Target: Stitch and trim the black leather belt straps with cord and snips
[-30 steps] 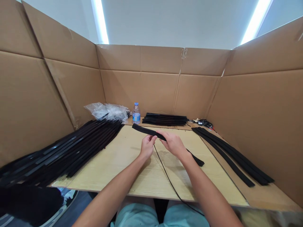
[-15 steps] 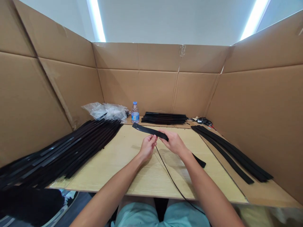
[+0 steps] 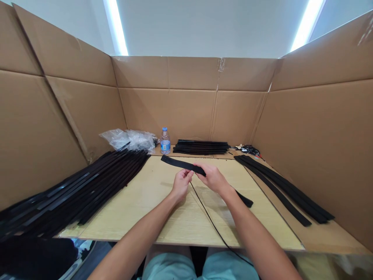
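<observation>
A flat black strip [image 3: 177, 163] runs from the table's middle back down to the right, its near end [image 3: 246, 201] showing past my right wrist. My right hand [image 3: 212, 178] grips the strip near its middle, fingers curled over it. My left hand [image 3: 182, 182] pinches at the same spot, where a thin black cord [image 3: 208, 219] starts and trails toward me over the table's front edge. Both hands are just above the pale wooden table [image 3: 151, 202].
A large pile of long black strips [image 3: 75, 190] covers the left side. Three long strips [image 3: 282, 190] lie at right. A shorter stack [image 3: 201, 147], a water bottle [image 3: 165, 140], crumpled clear plastic [image 3: 128, 139] and small parts [image 3: 247, 148] sit at the back. Cardboard walls [image 3: 317, 151] surround the table.
Both hands have stayed on the strip at the same spot, with only slight finger shifts. The view has tilted a little; nothing else has moved.
</observation>
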`<state>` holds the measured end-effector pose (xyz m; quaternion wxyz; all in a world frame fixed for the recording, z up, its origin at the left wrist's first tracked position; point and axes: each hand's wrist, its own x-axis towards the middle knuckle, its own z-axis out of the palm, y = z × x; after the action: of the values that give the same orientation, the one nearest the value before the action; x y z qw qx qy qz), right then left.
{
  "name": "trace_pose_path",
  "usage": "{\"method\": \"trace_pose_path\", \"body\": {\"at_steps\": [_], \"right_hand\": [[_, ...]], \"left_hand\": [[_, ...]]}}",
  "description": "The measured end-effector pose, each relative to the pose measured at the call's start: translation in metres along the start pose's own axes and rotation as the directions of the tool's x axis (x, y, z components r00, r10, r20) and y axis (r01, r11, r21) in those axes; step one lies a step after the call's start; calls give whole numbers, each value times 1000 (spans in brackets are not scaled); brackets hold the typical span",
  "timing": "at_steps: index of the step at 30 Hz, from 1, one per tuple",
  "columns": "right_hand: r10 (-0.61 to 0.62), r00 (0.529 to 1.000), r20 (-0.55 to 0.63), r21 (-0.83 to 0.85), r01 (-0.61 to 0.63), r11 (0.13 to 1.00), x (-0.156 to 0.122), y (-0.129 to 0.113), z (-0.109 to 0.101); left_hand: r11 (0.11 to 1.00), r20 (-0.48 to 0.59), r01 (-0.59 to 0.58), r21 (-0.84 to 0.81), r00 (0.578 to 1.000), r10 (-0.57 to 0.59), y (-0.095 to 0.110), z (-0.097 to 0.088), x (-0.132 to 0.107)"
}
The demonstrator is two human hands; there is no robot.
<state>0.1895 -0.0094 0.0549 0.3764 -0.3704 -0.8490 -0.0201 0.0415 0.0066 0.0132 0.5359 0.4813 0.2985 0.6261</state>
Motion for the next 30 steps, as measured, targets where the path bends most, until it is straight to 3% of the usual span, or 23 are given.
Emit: {"method": "trace_pose_path", "body": {"at_steps": [12,22,30], "right_hand": [[77,997,-23,-42,-78,996,0,-3,4],[172,985,-2,-29,-172,985,6,2,10],[168,984,55,3,-169,986,9,5,15]], "left_hand": [[994,-41,-68,88,997,72,0,4,-4],[994,-129,-21,103,991,34,-9,13,1],[995,-196,23,101,981,-3,-15,11,6]]}}
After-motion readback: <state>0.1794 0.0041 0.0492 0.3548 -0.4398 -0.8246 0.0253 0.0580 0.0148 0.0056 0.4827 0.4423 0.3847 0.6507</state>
